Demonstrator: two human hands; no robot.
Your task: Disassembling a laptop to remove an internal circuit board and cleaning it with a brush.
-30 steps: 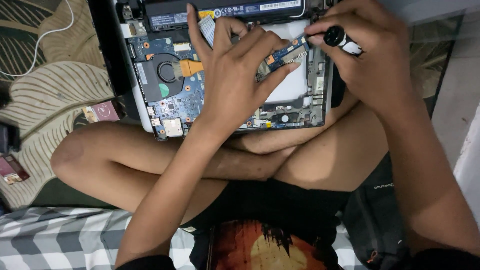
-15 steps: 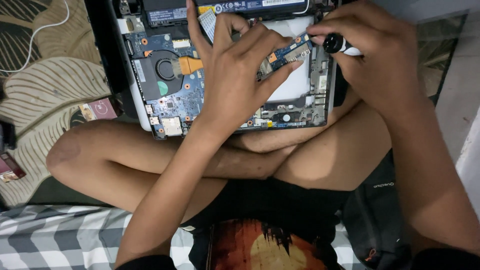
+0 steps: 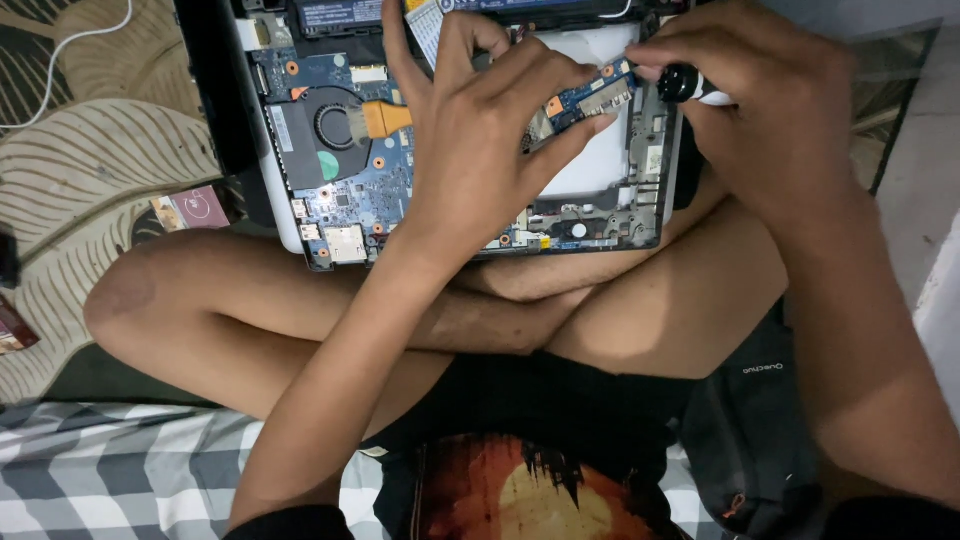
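Bedding: grey-and-white checked cloth [image 3: 100, 470] at the near left edge.
Legs: crossed legs [image 3: 400, 310] of the person lie between the cloth and the work; the laptop's near edge rests on them.
Laptop: opened laptop base [image 3: 340, 180] with the cover off — blue circuit board, black round fan [image 3: 335, 125] at left, orange flat cable [image 3: 385, 118] just right of the fan.
Left hand: left hand [image 3: 480, 150] lies spread over the middle of the board, fingers [image 3: 575, 135] wide and pressed flat; fingertips touch a small blue daughter board [image 3: 590, 97] at the far right of the base.
Right hand: right hand [image 3: 770, 120] at the far right, fingers curled tight around a screwdriver [image 3: 690, 85] with a black-and-white handle; tip hidden, pointing toward the small blue board.
Left surroundings: leaf-patterned rug [image 3: 90, 170] under the laptop's left side; small pink card [image 3: 195, 208] on it, near the laptop; white cord [image 3: 80, 55] at far left.
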